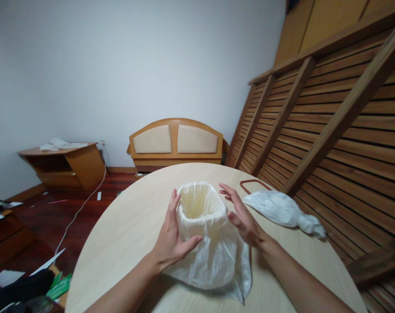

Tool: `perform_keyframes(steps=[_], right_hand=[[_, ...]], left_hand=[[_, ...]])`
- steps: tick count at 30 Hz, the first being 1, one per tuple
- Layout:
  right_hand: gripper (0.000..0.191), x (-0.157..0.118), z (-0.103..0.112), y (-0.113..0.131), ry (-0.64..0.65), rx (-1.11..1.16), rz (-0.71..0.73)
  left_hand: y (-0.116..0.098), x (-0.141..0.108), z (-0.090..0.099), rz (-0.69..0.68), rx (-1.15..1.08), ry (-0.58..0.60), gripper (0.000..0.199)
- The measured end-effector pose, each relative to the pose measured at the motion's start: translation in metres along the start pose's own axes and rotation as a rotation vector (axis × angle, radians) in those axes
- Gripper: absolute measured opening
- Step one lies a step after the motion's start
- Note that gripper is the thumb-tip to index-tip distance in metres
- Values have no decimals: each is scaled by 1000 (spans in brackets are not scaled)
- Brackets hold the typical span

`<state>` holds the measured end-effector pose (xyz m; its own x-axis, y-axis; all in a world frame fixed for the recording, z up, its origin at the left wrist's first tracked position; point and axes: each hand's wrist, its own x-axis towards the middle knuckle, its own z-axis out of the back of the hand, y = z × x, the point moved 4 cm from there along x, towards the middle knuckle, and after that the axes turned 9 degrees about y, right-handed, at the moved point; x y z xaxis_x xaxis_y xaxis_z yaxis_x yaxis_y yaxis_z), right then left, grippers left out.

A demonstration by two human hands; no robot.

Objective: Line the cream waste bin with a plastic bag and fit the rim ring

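Note:
A small bin lined with a translucent white plastic bag (210, 252) stands upright on the round pale table (128, 226). The bag is folded over the rim, and its loose skirt hangs down outside onto the tabletop. At the bin's left side is my left hand (174, 239), fingers stretched and thumb apart, close against the bag; whether it touches cannot be made out. My right hand (241, 217) hovers by the right side of the rim with its fingers spread and nothing in them. Most of the bin itself is hidden by the bag.
On the table's right lie a bunched white plastic bag (282, 211) and a brown rectangular loop (249, 182). A slatted wooden frame (340, 130) leans along the right. Beyond the table is a headboard (176, 139); a low cabinet (83, 167) stands at left.

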<state>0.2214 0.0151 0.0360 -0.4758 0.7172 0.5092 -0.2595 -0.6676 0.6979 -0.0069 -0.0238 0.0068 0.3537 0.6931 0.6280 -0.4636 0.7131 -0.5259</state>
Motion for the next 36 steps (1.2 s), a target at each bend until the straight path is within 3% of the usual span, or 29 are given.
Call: perform_keyframes(steps=[3,6,11,14,17,24,27,33,36], right_hand=[[47,25,16,13,-80,-135,18],[32,65,13,29,78,-235,89],[34,120,-12,40,384,-265,165],[37,131,-28,33,575,-280,95],[40,133,-36,23,669,-314,36],[45,135,-23,10,605,-256,-4],[57,135,-13,7,508,-131,-29],[76,125,-15,-9,519,103,-175],[87,118,-14,-21,401,160,-230]], left_hand=[[-5,0,6,-61,19,-54,82],[-7,1,6,-62,36,-90,54],[-10,0,-1,-93,71,-78,37],[-9,-1,-1,-86,51,-99,30],[-8,-2,-1,-93,34,-111,27],[-8,0,-1,-114,15,-129,23],[-9,0,-1,-109,19,-122,21],[-8,-1,-1,-118,18,-124,22],[-8,0,3,-150,19,-121,32]])
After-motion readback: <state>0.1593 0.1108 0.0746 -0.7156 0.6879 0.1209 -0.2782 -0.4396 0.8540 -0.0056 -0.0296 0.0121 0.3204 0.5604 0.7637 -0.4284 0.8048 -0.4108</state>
